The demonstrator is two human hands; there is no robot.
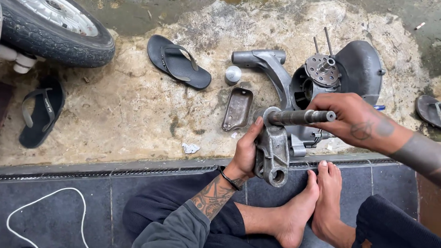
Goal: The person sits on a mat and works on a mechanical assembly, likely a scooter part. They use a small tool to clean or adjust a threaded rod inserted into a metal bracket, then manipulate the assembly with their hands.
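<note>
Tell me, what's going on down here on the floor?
A person sits barefoot on dark tiles, working on a grey metal bracket. The left hand steadies the bracket from the side, while the right hand grips a steel shaft that passes through its top. Just behind on the concrete lie an engine casing, a small metal cover and a black sandal.

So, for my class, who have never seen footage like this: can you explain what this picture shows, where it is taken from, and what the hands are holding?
The one picture comes from a camera on a person's head, looking down at their own hands and bare feet. The left hand grips a grey metal bracket. The right hand holds a steel shaft that passes through it. On the concrete ground behind lie an engine casing, a small metal cover, a black sandal and a scooter wheel.
</note>
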